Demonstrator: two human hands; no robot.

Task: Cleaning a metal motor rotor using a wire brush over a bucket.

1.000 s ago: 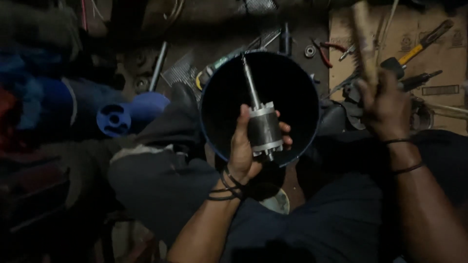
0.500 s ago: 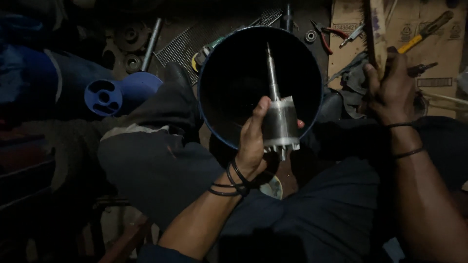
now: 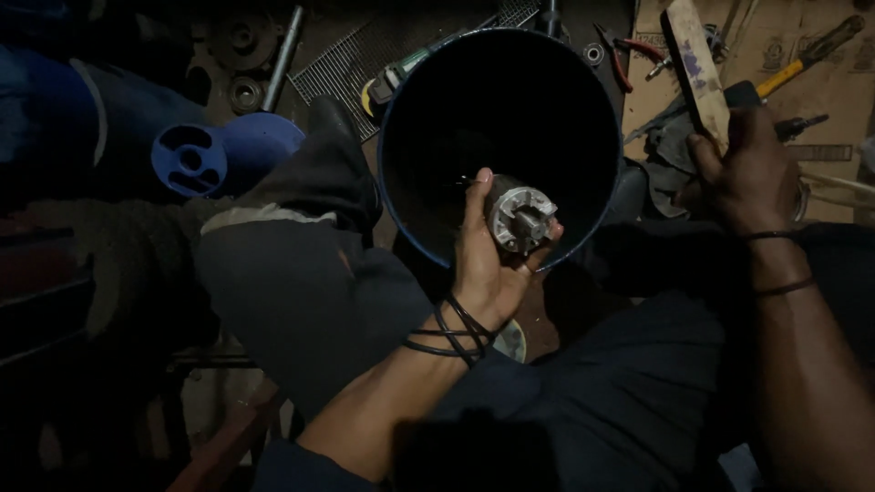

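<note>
Inspector: Left hand [image 3: 488, 264] is closed around a grey metal motor rotor [image 3: 519, 217], thumb on one side and fingers wrapped behind. The rotor is held end-on over the near rim of the large dark round drum with a blue edge [image 3: 387, 118], partly above its open mouth. The shaft cannot be made out from this angle.

Second: And the right hand [image 3: 752, 173]?

Inspector: Closed on a flat wooden handle [image 3: 694, 68] that rises to the right of the drum. Whether a head sits on that handle I cannot tell; its top runs out of frame.

Second: Risks?

Inspector: In my judgement, three. The grip on the rotor is one-handed and over a deep opening; a slip would drop it into the drum, where the interior is black. A swing of the wooden handle close to the left fingers could catch them. Poor light makes both more likely.

Second: Surroundings?

Inspector: The floor is the work surface and it is crowded. Beyond the drum lies a wire mesh panel [image 3: 360, 59]; left of the drum, a blue plastic moulded part [image 3: 196, 157]. Right of the drum, flattened brown cardboard [image 3: 820, 100] carries red-handled pliers [image 3: 620, 59] and a yellow-handled screwdriver [image 3: 797, 64]. The person's dark-trousered knee [image 3: 292, 273] sits just left of the drum. The room is dim throughout.
</note>
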